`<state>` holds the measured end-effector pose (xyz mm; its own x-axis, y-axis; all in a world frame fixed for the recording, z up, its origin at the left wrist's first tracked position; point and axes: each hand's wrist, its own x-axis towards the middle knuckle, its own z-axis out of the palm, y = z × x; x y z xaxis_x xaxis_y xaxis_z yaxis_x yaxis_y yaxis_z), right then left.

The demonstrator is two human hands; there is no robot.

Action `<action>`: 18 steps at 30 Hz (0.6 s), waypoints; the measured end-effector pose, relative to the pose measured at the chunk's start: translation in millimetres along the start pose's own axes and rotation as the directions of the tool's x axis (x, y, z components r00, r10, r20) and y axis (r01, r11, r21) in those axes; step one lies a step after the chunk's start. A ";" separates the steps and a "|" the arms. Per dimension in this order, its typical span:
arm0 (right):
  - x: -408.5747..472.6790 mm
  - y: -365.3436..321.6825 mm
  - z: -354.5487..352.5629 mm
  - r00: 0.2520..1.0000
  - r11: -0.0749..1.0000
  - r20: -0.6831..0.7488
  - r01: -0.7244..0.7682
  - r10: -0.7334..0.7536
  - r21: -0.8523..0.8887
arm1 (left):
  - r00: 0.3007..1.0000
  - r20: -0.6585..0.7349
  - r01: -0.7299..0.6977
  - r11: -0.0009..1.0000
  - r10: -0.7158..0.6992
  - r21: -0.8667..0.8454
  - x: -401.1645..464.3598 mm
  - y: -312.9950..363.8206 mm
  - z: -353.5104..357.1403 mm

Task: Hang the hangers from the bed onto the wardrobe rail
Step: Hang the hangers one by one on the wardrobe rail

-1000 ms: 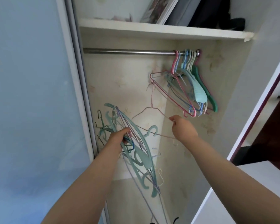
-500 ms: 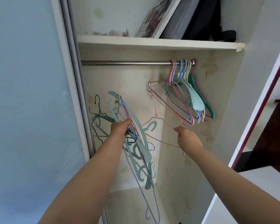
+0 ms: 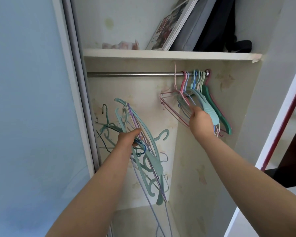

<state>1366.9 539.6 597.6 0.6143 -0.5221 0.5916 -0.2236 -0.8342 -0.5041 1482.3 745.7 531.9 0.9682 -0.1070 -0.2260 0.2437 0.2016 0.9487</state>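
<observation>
A pale pink wire hanger (image 3: 175, 77), which half a second ago was held low at the centre of the frame, has been lifted to the upper right, and its hook is now seen over the wardrobe rail (image 3: 135, 74), just left of the hangers already hung (image 3: 207, 100). Whether the hook bears fully on the rail cannot be told, since the wire is thin and pale. The right hand (image 3: 201, 120) has been raised with it and is closed round the hanger's lower wire, pressed in among the hung cluster at the right of the frame. The left hand (image 3: 129, 137) remains at centre left, clenched round a bundle of teal, lilac and dark hangers (image 3: 143, 151) that trails down toward the wardrobe floor. Above, a shelf (image 3: 161, 54) carrying a calendar (image 3: 171, 23) and dark bags (image 3: 217, 23) has come further into view as the head was tilted up. One more hanger is thus judged to be nearly placed; a release by the right hand is what appears to be left of this step, and the large bundle is still to be hung, so the task is judged to be well short of done.
</observation>
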 end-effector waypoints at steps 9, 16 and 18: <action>23.2 3.4 3.4 0.971 0.980 0.171 -0.148 0.169 -0.132 | 0.999 0.044 -0.009 1.000 0.009 -0.002 -19.6 -16.9 -5.6; -4.9 33.3 10.6 0.980 0.984 0.098 -0.174 0.171 0.027 | 0.994 0.110 0.016 0.999 -0.013 -0.027 -37.9 -31.7 -3.3; -30.2 35.7 14.0 0.993 0.997 -0.108 -0.048 0.042 -0.057 | 0.993 0.122 0.010 1.000 -0.007 -0.022 -42.5 -37.5 -3.7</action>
<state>1350.9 528.1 552.9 0.5191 -0.5729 0.6343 -0.2959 -0.8167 -0.4954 1432.3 746.3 505.2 0.9525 -0.2260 -0.2041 0.2543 0.2215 0.9414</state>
